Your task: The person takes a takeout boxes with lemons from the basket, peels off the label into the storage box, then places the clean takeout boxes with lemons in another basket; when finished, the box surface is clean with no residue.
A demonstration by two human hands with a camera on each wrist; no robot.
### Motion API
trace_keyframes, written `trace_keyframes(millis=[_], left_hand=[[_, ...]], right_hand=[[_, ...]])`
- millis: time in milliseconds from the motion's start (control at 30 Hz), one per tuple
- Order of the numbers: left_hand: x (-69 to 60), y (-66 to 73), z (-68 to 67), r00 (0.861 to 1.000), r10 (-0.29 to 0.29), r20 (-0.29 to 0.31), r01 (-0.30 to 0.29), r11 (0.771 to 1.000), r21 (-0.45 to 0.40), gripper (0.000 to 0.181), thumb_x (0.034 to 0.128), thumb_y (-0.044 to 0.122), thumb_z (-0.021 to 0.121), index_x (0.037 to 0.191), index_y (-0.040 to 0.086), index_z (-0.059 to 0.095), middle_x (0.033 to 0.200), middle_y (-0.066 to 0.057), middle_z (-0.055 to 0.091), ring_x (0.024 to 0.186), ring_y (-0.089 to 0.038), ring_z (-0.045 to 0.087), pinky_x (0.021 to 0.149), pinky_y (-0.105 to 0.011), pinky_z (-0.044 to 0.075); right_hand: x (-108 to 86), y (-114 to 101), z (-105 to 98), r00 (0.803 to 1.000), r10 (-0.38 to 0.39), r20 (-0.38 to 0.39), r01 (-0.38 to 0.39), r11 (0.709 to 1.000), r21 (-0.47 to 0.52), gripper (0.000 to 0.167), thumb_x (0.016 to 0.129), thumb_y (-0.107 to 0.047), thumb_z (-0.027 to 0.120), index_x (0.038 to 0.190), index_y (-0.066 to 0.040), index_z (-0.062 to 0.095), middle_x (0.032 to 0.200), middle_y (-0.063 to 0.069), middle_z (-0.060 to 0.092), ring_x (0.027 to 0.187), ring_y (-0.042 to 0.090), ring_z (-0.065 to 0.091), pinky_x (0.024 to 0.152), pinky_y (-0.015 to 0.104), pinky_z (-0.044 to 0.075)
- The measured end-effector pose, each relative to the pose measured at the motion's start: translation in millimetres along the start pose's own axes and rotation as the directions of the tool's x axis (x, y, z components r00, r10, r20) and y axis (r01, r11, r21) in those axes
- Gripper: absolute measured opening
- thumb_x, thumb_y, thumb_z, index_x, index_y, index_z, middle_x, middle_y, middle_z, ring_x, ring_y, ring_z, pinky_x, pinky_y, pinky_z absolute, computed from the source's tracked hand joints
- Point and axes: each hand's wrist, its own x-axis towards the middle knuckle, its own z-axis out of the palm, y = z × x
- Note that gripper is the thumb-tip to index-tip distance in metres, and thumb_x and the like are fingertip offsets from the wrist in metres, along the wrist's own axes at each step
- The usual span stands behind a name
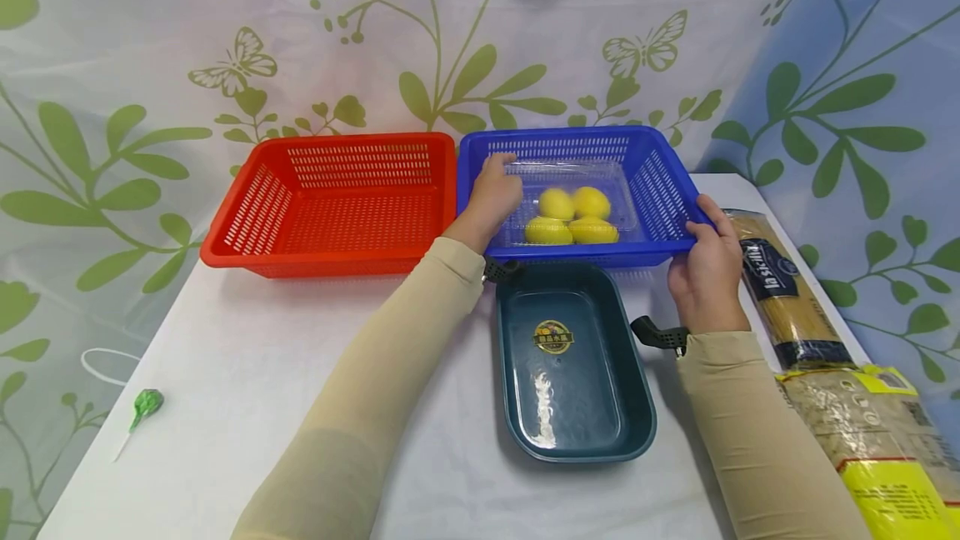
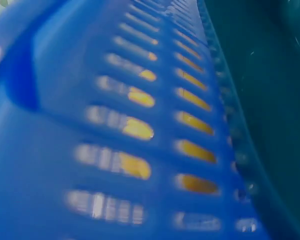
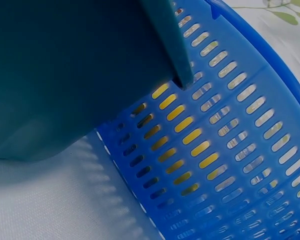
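Several lemons (image 1: 592,204) sit in a clear plastic box (image 1: 624,182) inside the blue basket (image 1: 663,177). At the box's left end my left hand (image 1: 495,200) reaches into the basket, fingers bent at the box's edge; the fingertips are partly hidden. My right hand (image 1: 708,273) grips the basket's right front corner, thumb over the rim. Through the slots of the basket wall (image 2: 165,135), the left wrist view shows yellow fruit. Neither hand appears in the wrist views. A dark teal tray (image 1: 558,398) stands before the basket, between the forearms.
A red basket (image 1: 330,261) stands left of the blue one. To the right lie a pack of spaghetti (image 1: 787,298) and a yellow-labelled clear bag (image 1: 862,440). A green-wrapped lollipop (image 1: 147,402) lies at the left table edge. A patterned cloth (image 1: 525,40) hangs behind.
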Motion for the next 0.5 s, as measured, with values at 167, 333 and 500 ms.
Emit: trace_keyframes(millis=[167,333,500], left_hand=[[-5.7,7.7,-12.7,0.996,0.035,-0.086,-0.037,0.999,-0.031,0.052,0.1041,0.01,0.048,0.155,0.015,0.048,0.147,-0.007,0.052,0.111,-0.026,0.055,0.092,-0.041,0.053],[-14.7,20.1,-37.4,0.99,0.085,-0.111,-0.098,0.988,-0.118,0.053,0.1025,0.012,0.053,0.155,0.015,0.05,0.136,-0.007,0.058,0.098,-0.023,0.057,0.077,-0.037,0.051],[-23.6,30.3,-74.5,0.982,0.149,-0.114,-0.163,0.979,-0.122,0.05,0.1006,0.011,0.055,0.15,0.014,0.055,0.101,-0.009,0.057,0.073,-0.018,0.049,0.065,-0.029,0.044]], right_hand=[[-0.3,0,0,1.0,0.003,0.006,-0.003,1.0,-0.013,0.047,0.112,0.001,0.037,0.152,-0.017,0.055,0.16,0.0,0.04,0.145,0.023,0.042,0.113,0.036,0.041],[-0.3,-1,-1,1.0,0.0,0.002,0.0,1.0,-0.005,0.047,0.112,0.001,0.037,0.151,-0.016,0.056,0.16,0.0,0.04,0.146,0.024,0.042,0.115,0.037,0.039],[-0.6,-1,-2,1.0,0.009,-0.011,-0.009,1.0,0.007,0.047,0.112,0.001,0.038,0.15,-0.017,0.057,0.159,0.0,0.041,0.145,0.024,0.043,0.115,0.038,0.038]])
